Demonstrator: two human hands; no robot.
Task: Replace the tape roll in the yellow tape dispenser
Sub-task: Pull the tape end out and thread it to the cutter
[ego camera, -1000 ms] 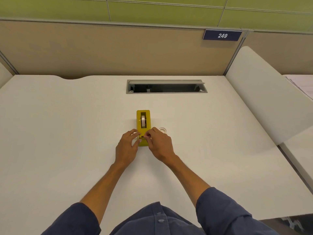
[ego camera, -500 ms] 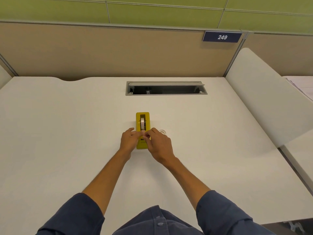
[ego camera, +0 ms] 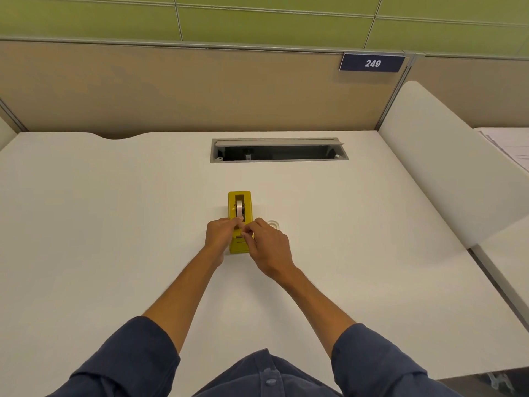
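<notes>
The tape dispenser stands on the desk at the frame's centre, a tape roll in its slot. The left hand touches its left side, the right hand its right. A small ring (partly hidden) lies just right. The cable tray sits above, the number plate upper right.

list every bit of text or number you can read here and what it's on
"249": white digits on the dark blue sign fixed to the top of the partition.
Papers at the far right edge: printed lines, too small to read.
Dispenser: a dark strip near the hands, too blurred to tell whether it is text.
</notes>
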